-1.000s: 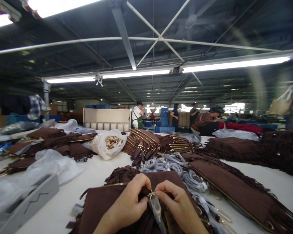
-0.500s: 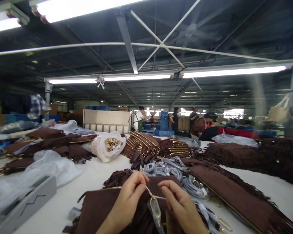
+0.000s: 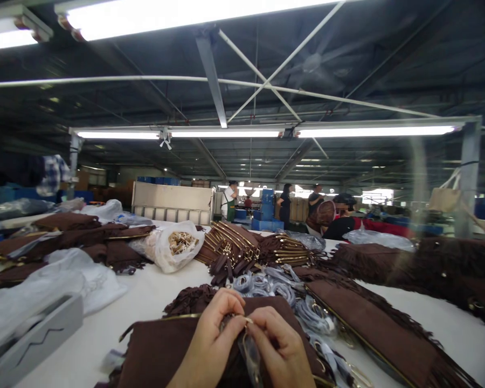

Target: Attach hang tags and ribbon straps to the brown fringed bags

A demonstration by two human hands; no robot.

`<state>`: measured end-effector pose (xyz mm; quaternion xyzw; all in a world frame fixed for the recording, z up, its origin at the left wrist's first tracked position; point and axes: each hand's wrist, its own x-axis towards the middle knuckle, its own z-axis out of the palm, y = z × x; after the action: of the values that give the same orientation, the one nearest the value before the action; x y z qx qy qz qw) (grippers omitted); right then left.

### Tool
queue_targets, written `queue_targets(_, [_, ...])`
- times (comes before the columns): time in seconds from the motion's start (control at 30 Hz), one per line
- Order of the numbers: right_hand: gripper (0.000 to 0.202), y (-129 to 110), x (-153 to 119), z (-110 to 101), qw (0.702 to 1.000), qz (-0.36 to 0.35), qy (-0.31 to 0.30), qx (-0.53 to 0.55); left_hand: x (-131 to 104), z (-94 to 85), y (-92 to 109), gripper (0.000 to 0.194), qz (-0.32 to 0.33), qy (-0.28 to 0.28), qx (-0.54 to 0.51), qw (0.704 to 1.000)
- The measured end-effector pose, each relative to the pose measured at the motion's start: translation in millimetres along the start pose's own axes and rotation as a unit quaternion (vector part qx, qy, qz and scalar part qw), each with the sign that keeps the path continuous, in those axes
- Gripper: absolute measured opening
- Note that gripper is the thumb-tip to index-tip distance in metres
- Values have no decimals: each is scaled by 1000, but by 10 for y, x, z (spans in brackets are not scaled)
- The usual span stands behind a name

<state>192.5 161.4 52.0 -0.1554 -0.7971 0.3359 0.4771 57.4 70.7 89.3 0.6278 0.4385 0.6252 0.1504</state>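
Note:
My left hand and my right hand meet over a brown fabric bag with a gold zip and fringe. The fingertips of both are pinched on a thin pale string, most of it hidden by the fingers. Below the string, between the hands, hangs a narrow piece in clear plastic wrap; its kind is not clear. Right of the bag lie coiled straps in clear plastic, some with gold clasps.
Another brown fringed bag lies to the right. Behind are a plastic bag of pale strings and stacked brown pouches with gold zips. At left stand a grey box and crumpled plastic. Several people are farther back.
My hands were apart with the string stretched between them; my right hand has moved left and they now touch at the string. The view has turned slightly right.

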Motion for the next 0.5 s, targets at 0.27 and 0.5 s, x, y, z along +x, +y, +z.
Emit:
queue_targets(0.27, [38,102,8,-41,992,96,7,86,-9,9,-72,19,19,-46,148,988])
queue_targets(0.5, [38,128,10,51,996,36,57,62,-1,51,-213,20,81,-46,200,975])
